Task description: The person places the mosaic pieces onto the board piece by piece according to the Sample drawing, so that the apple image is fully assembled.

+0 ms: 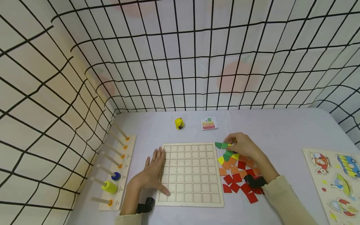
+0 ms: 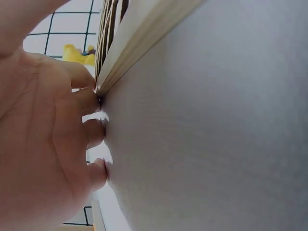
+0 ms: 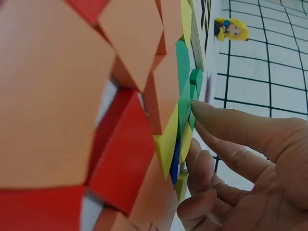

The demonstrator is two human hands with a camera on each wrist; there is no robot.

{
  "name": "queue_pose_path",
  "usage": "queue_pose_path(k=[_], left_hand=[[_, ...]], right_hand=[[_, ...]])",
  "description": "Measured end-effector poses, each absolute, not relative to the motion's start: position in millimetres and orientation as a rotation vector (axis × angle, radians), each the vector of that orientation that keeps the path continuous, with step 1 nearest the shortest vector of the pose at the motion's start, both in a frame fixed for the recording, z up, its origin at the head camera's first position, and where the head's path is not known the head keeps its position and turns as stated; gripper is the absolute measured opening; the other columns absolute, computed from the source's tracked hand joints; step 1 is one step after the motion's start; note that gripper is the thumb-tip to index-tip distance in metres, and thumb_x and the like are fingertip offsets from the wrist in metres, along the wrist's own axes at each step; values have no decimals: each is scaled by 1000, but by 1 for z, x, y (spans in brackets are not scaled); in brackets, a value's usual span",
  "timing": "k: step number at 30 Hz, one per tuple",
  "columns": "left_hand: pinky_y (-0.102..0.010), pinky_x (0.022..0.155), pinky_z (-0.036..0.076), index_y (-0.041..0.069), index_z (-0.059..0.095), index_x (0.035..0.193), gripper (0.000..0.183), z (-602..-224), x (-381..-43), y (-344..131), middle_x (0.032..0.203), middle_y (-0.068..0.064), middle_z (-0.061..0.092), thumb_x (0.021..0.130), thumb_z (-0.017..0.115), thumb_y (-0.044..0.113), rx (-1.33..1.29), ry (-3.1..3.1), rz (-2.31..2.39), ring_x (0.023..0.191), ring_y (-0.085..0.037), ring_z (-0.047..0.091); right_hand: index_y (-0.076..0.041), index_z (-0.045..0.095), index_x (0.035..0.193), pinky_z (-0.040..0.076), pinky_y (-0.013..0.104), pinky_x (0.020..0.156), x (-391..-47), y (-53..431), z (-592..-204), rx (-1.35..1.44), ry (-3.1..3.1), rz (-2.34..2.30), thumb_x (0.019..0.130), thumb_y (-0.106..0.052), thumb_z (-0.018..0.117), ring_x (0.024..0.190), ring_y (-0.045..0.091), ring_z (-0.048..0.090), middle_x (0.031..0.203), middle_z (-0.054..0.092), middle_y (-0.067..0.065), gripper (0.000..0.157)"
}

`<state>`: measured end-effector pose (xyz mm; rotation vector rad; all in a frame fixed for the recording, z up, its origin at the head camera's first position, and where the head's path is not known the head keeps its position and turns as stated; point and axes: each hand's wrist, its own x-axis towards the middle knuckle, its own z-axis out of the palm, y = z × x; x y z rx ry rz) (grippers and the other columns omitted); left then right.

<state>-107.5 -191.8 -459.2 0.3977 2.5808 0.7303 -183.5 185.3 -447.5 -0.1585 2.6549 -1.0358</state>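
A pale wooden grid board [image 1: 189, 175] lies in front of me, its squares bare. My left hand [image 1: 152, 173] rests on the board's left edge, fingers spread and fairly straight, thumb over the lower left squares. In the left wrist view, the fingertips of the left hand [image 2: 48, 134] come down beside the board's side [image 2: 149, 36]. Beyond the upper right corner, my right hand [image 1: 240, 144] is bent over the tiles, one fingertip right at a green tile [image 3: 184, 106]. Yellow tiles [image 3: 167, 139] and a blue one [image 3: 176, 161] lie close by. I cannot tell whether it pinches a tile.
Orange tiles [image 1: 234, 169] and red tiles [image 1: 252, 197] spread right of the board. A peg stand [image 1: 127, 167] with rings is at left, a picture puzzle board [image 1: 332, 184] at right. Behind are a yellow figurine [image 1: 179, 123], a printed card [image 1: 209, 123] and a black wire grid [image 1: 194, 56].
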Motion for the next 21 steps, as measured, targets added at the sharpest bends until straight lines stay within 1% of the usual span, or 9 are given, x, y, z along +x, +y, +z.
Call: queue_pose_path(k=[5,8,10,17,21], left_hand=[[-64,128,-10,6,-7,165,165,-458,-107,-187,172,-15,-19,50,104,43,381,2572,709,161,-35,-18],[-65,127,-11,6,-7,165,164,-457,-106,-186,172,-14,-20,50,104,41,375,2569,716,160,-35,-20],[-65,127,-11,6,-7,165,164,-457,-106,-186,172,-14,-19,50,104,41,376,2566,730,160,-35,-20],[-65,127,-12,6,-8,165,164,-457,-105,-188,172,-14,-20,51,103,43,386,2562,749,160,-35,-21],[-66,126,-13,5,-9,165,164,-458,-105,-189,172,-15,-20,52,103,44,397,2560,750,160,-36,-22]], right_hand=[[1,71,106,54,26,69,-189,185,-447,-144,2621,-1025,90,-9,77,85,24,58,93,62,14,20],[2,70,104,55,26,69,-192,183,-445,-143,2611,-1018,89,-8,79,82,22,59,91,63,13,20],[2,70,104,56,26,68,-193,183,-444,-134,2612,-1001,88,-8,79,80,21,60,92,64,13,20],[2,67,109,56,27,71,-195,185,-447,-69,2650,-967,91,-12,78,84,23,60,97,64,16,26],[3,67,109,57,28,73,-196,187,-449,-77,2660,-963,90,-13,79,85,23,60,98,65,17,27]])
